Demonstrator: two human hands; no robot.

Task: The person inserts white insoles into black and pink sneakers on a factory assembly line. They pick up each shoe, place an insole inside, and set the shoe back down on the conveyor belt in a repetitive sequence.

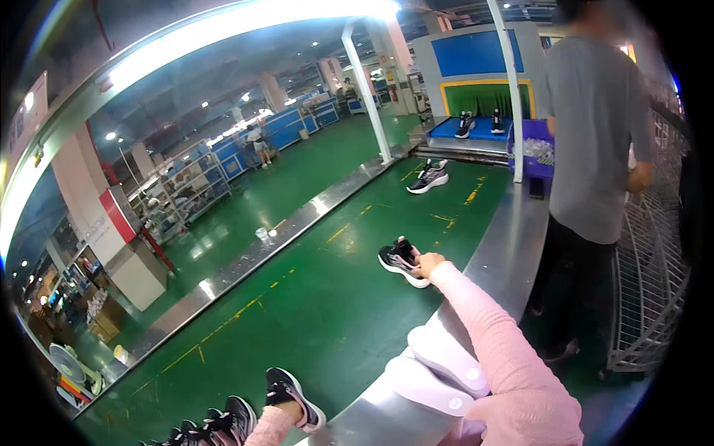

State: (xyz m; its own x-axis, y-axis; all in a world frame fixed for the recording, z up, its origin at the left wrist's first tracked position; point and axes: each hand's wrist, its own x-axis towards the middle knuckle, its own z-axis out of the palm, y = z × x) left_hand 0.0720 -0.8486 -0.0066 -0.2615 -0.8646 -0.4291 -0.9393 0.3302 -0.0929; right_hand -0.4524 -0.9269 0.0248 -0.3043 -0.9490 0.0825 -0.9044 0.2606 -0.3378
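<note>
With my right arm stretched forward, my right hand [428, 264] is closed on the collar of a black sneaker [398, 267] with a white sole, resting on the green conveyor belt [327, 297]. At the lower edge my left hand [296, 411] grips a second black sneaker [281, 385] by its opening; part of the fingers is hidden. Left of it, several similar sneakers [236, 418] stand in a row. Two pale insoles [416, 383] lie on the metal rim beneath my right forearm. Farther up the belt sits another sneaker [429, 178].
A machine [476, 56] with a yellow-framed opening stands at the belt's far end, two sneakers before it. A purple crate [535, 160] holds clear wrapping. At right, a person in grey [595, 134] stands beside a wire cart [647, 275]. White posts [366, 89] rise from the rims.
</note>
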